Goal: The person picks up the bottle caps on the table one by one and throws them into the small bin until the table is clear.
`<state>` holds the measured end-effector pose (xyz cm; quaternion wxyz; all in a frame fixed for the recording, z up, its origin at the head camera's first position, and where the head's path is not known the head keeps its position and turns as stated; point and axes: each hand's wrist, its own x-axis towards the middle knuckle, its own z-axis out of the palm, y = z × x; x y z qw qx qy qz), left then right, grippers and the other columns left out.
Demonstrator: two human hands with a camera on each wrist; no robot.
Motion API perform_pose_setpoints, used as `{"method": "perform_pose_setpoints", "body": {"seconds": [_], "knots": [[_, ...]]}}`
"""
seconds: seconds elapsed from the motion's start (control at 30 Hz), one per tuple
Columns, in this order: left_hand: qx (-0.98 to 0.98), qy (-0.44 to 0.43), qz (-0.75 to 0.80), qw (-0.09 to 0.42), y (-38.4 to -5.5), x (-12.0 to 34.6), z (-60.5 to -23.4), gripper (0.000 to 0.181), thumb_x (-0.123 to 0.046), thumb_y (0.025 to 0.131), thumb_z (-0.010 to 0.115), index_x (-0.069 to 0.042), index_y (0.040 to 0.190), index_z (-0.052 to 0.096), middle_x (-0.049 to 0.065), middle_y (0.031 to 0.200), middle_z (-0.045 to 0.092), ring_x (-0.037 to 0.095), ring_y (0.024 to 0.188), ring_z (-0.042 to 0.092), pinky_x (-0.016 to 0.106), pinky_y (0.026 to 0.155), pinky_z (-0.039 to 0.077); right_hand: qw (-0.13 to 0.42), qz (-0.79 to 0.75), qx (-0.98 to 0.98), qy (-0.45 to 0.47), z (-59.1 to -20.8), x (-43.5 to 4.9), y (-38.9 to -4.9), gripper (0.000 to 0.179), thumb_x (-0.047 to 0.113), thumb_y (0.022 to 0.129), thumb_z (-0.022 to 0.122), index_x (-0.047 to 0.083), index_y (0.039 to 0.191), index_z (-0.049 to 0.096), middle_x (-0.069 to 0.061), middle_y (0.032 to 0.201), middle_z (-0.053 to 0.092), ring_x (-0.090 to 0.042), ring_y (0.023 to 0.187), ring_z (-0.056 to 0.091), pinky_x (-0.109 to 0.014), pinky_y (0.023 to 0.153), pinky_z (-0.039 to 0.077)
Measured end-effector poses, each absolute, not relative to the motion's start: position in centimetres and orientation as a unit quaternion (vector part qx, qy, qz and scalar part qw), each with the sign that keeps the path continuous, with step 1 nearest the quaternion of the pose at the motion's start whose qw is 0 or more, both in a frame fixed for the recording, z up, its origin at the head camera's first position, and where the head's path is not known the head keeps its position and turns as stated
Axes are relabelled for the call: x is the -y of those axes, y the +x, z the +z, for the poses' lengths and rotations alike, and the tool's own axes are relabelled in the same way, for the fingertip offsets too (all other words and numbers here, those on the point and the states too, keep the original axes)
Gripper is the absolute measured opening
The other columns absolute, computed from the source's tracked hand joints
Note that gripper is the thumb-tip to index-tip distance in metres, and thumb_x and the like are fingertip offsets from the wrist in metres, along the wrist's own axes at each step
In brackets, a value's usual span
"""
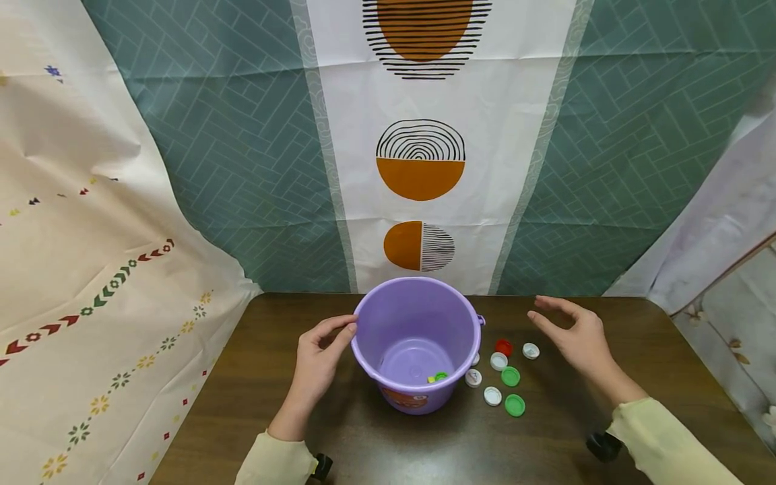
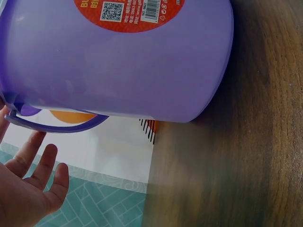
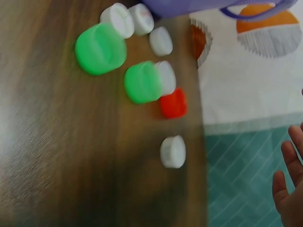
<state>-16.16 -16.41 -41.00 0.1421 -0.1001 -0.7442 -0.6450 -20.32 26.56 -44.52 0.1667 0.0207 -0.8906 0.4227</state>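
Note:
A light purple bucket (image 1: 418,306) stands upright on the table, a small green piece (image 1: 441,376) and a yellow one (image 1: 431,380) at its bottom. At its left rim, my left hand (image 1: 316,360) pinches the edge between thumb and forefinger. The left wrist view shows the other fingers spread below the bucket's handle (image 2: 57,128). My right hand (image 1: 580,340) hovers over the table's right side, thumb and fingers apart, holding nothing. Nearest to it lies a white bottle cap (image 1: 531,351). A red cap (image 1: 504,347), a green cap (image 1: 510,376) and several others lie between bucket and hand.
The brown wooden table (image 1: 242,404) ends at a patterned green and white cloth (image 1: 242,168) hanging behind it. A cream cloth (image 1: 109,283) drapes along the left side, and a pale cloth (image 1: 697,222) hangs at the right.

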Motion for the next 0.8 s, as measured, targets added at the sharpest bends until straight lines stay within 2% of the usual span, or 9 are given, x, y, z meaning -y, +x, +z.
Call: {"method": "perform_pose_setpoints", "body": {"seconds": [0.07, 0.17, 0.33, 0.4, 0.47, 0.6, 0.8], "knots": [[0.744, -0.101, -0.645, 0.141, -16.1, 16.4, -41.0, 0.024, -0.010, 0.086, 0.067, 0.000, 0.107, 0.068, 0.019, 0.108, 0.067, 0.011, 0.095, 0.063, 0.023, 0.074, 0.053, 0.157, 0.410, 0.898, 0.012, -45.2, -27.1, -20.3, 0.041, 0.047, 0.083, 0.065, 0.029, 0.120, 0.062, 0.002, 0.119, 0.065, 0.004, 0.109, 0.048, -0.010, 0.081, 0.036], [0.745, -0.101, -0.643, 0.142, -16.2, 16.4, -41.0, 0.024, -0.010, 0.086, 0.067, 0.000, 0.107, 0.068, 0.018, 0.108, 0.068, 0.010, 0.095, 0.063, 0.022, 0.074, 0.052, 0.142, 0.386, 0.912, 0.001, -46.1, -27.9, -20.3, 0.046, 0.051, 0.082, 0.064, 0.028, 0.122, 0.061, 0.002, 0.119, 0.065, -0.004, 0.112, 0.050, -0.019, 0.083, 0.039], [0.748, -0.099, -0.639, 0.145, -16.3, 16.5, -41.0, 0.024, -0.011, 0.086, 0.067, -0.001, 0.107, 0.068, 0.017, 0.107, 0.068, 0.011, 0.094, 0.063, 0.022, 0.073, 0.052, 0.101, 0.375, 0.921, 0.005, -47.4, -28.7, -20.5, 0.057, 0.054, 0.081, 0.065, 0.021, 0.126, 0.059, -0.004, 0.125, 0.062, -0.023, 0.120, 0.050, -0.043, 0.092, 0.042], [0.749, -0.100, -0.639, 0.146, -16.3, 16.5, -41.0, 0.024, -0.011, 0.086, 0.067, -0.001, 0.107, 0.068, 0.017, 0.108, 0.068, 0.012, 0.095, 0.063, 0.023, 0.073, 0.052, 0.083, 0.374, 0.923, 0.016, -47.7, -29.0, -20.6, 0.062, 0.054, 0.080, 0.065, 0.016, 0.129, 0.056, -0.009, 0.129, 0.059, -0.032, 0.124, 0.047, -0.054, 0.093, 0.040], [0.749, -0.099, -0.638, 0.147, -16.4, 16.5, -41.0, 0.024, -0.010, 0.086, 0.067, 0.000, 0.107, 0.068, 0.018, 0.108, 0.068, 0.012, 0.095, 0.063, 0.022, 0.074, 0.052, 0.063, 0.368, 0.927, 0.025, -48.0, -29.3, -20.6, 0.068, 0.055, 0.079, 0.066, 0.013, 0.131, 0.054, -0.014, 0.133, 0.056, -0.038, 0.126, 0.044, -0.060, 0.093, 0.038], [0.749, -0.098, -0.638, 0.149, -16.4, 16.4, -40.9, 0.023, -0.010, 0.086, 0.067, 0.001, 0.107, 0.068, 0.018, 0.107, 0.068, 0.012, 0.096, 0.063, 0.022, 0.074, 0.051, 0.028, 0.345, 0.937, 0.040, -48.6, -29.8, -20.8, 0.075, 0.056, 0.075, 0.069, 0.011, 0.132, 0.052, -0.018, 0.136, 0.051, -0.042, 0.127, 0.041, -0.063, 0.094, 0.036], [0.750, -0.093, -0.638, 0.145, -16.3, 16.4, -40.9, 0.023, -0.009, 0.086, 0.067, 0.000, 0.107, 0.068, 0.017, 0.107, 0.068, 0.011, 0.095, 0.063, 0.022, 0.075, 0.052, 0.018, 0.304, 0.950, 0.072, -50.1, -30.2, -21.0, 0.078, 0.060, 0.067, 0.074, 0.010, 0.125, 0.058, -0.018, 0.130, 0.055, -0.041, 0.123, 0.046, -0.061, 0.093, 0.038]]}}
